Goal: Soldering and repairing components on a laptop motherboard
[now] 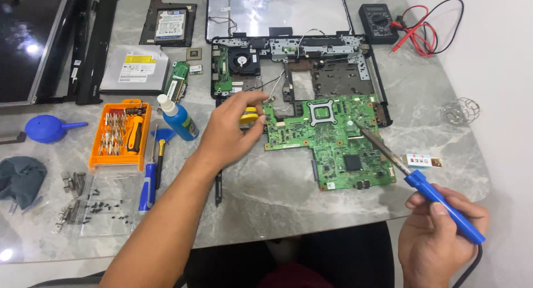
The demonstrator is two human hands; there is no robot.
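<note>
Green circuit board point(327, 141) flat on grey marble desk point(277, 193); right hand point(438, 235) fingers grip blue-handled soldering iron point(413, 177), tip angled to 10 o'clock for reach; left hand point(230, 130) fingers pinch small yellow object point(250, 115) at board's 9 o'clock edge.

An orange plastic screwdriver-bit case point(119, 134) lies open on the grey marble table point(288, 199) — beside it a blue squeeze bottle point(179, 119). A black multimeter point(378, 20) with red leads point(425, 30) sits far right — a round blue air blower point(47, 128) far left.

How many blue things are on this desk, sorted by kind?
Soldering iron with blue handle, in the right hand: 1
Blue bottle: 1
Blue air blower: 1
Blue-handled screwdriver: 1
Total: 4
The left hand holds a small yellow item, not blue.
</note>
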